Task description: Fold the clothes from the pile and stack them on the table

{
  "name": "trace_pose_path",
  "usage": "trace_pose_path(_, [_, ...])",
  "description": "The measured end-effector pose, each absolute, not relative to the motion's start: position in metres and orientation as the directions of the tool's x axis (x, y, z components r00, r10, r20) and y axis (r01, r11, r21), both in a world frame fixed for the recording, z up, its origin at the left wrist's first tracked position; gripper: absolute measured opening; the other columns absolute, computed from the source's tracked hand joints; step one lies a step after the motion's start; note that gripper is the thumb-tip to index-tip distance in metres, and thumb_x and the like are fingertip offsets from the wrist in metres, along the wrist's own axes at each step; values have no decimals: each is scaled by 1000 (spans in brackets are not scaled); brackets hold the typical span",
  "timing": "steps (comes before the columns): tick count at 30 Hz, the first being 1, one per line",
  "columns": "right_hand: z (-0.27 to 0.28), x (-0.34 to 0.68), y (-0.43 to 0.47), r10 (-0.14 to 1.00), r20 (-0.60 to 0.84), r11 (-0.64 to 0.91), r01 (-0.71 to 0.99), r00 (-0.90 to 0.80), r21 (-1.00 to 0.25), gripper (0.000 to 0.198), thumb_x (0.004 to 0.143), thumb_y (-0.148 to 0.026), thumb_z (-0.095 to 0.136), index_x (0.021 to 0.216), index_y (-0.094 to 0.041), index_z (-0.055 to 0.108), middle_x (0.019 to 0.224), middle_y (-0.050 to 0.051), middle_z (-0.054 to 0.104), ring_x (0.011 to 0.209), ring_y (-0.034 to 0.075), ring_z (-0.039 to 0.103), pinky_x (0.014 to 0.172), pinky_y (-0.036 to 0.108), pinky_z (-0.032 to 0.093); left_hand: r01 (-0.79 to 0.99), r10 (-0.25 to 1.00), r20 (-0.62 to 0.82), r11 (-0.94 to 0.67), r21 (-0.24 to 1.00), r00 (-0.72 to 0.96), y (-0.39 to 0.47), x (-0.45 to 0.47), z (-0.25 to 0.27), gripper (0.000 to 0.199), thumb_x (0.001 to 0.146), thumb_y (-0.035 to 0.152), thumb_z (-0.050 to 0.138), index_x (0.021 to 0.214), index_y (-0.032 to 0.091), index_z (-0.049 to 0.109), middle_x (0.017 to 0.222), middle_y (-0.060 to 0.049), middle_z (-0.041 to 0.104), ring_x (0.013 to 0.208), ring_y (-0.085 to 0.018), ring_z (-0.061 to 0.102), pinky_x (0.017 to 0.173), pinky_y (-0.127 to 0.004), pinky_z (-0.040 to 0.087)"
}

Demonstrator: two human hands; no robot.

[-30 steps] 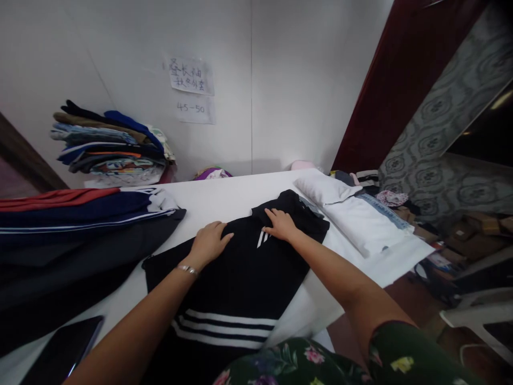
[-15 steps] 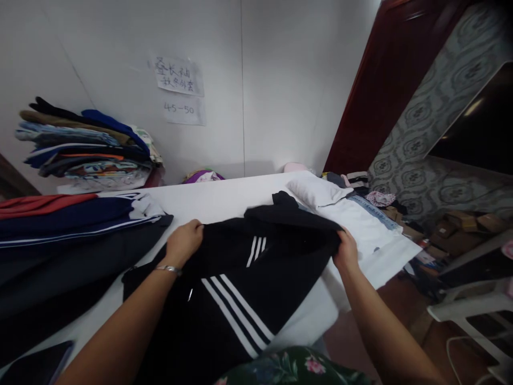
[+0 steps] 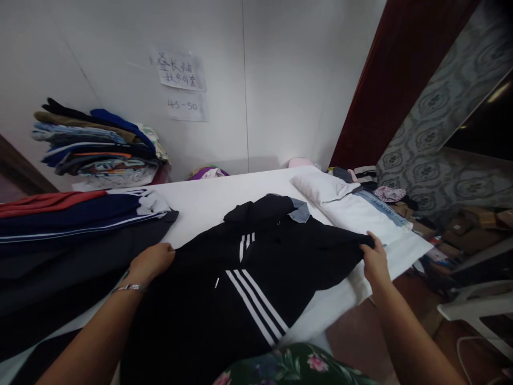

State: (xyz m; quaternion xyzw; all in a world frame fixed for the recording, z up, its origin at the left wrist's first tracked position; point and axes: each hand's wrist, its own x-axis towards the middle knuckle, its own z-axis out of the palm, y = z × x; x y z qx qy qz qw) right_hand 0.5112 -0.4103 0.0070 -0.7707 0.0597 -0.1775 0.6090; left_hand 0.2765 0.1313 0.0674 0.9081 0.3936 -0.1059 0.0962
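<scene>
A black hooded jacket (image 3: 200, 305) with white stripes across its front lies spread over the white table (image 3: 192, 198), its hood toward the wall. My left hand (image 3: 154, 260) is closed on the garment's left edge near the shoulder. Out to the right, my right hand (image 3: 374, 256) pinches the end of the black fabric, which is drawn taut between the two hands. A grey-blue patch of lining (image 3: 300, 210) shows beside the hood. The jacket's lower part runs down to my body, and its near edge is out of sight.
To the left lie dark, navy and red clothes (image 3: 72, 230); behind them rises a stack of folded garments (image 3: 100, 144). A white pillow (image 3: 323, 186) rests at the table's right. Handwritten papers (image 3: 182, 72) hang on the wall. A white plastic stool (image 3: 476, 310) stands at lower right.
My hands have moved apart, the left one left and down, the right one further right. The jacket has spread wider and flatter, and its hood now lies opened toward the wall.
</scene>
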Motion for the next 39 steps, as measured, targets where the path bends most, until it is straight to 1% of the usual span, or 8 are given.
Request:
trace_pose_path(5, [36,494,-391,210,609,-710,547,765,-444,59,76,-24,52,134,-23,52,147,9,44,139,30,33,114,55,25,423,431,112,-902,87,895,97,328,87,61,84,38,50,139,13,44,145,-17,47,133,-28,44,108,-39,35])
trace_pose_path(11, [31,498,-339,623,259,-678,675,738,-292,52,85,-40,56,135,-27,53,146,10,46,140,30,34,111,55,29,132,148,93,-978,159,985,31,410,84,74,75,34,67,143,26,39,154,-8,36,140,-26,33,110,-39,31])
trace_pose_path(15, [8,505,-332,574,91,-782,578,814,-233,52,85,-38,58,134,-22,54,141,14,51,132,32,44,103,52,37,282,289,1,-934,222,957,28,428,72,32,82,27,57,113,24,66,114,-7,70,109,-24,62,93,-33,45])
trace_pose_path(20, [4,508,-337,502,206,-735,540,840,-411,33,86,-39,53,107,-21,71,111,12,68,105,27,61,92,41,46,425,499,188,-844,325,846,81,417,106,42,94,37,33,120,19,62,123,-9,66,110,-23,61,90,-32,47])
trace_pose_path(25, [7,508,-349,61,305,-398,303,950,-866,37,79,-48,55,93,-19,72,95,7,73,93,25,64,86,39,50,465,836,336,-528,711,434,152,374,138,42,89,39,46,117,12,63,113,-5,70,100,-18,62,89,-28,48])
trace_pose_path(33, [20,520,-401,-297,263,-224,201,918,-954,55,64,-26,57,119,-17,62,114,9,68,103,25,64,93,44,48,723,939,128,-329,608,320,188,291,102,31,73,22,62,103,13,65,108,-12,68,107,-34,60,91,-49,49])
trace_pose_path(36, [52,517,-393,-204,605,-457,472,769,-754,48,71,-23,53,119,-21,63,125,8,63,117,24,57,102,45,42,627,807,406,-589,510,428,169,304,114,36,82,24,51,114,14,62,126,-13,61,123,-31,51,105,-47,39])
trace_pose_path(39, [77,517,-352,168,687,-438,678,707,-590,35,82,-27,51,112,-21,67,117,7,67,113,23,60,101,42,44,392,531,554,-847,358,641,129,347,130,38,88,29,42,116,13,62,121,-11,65,116,-23,56,105,-36,40])
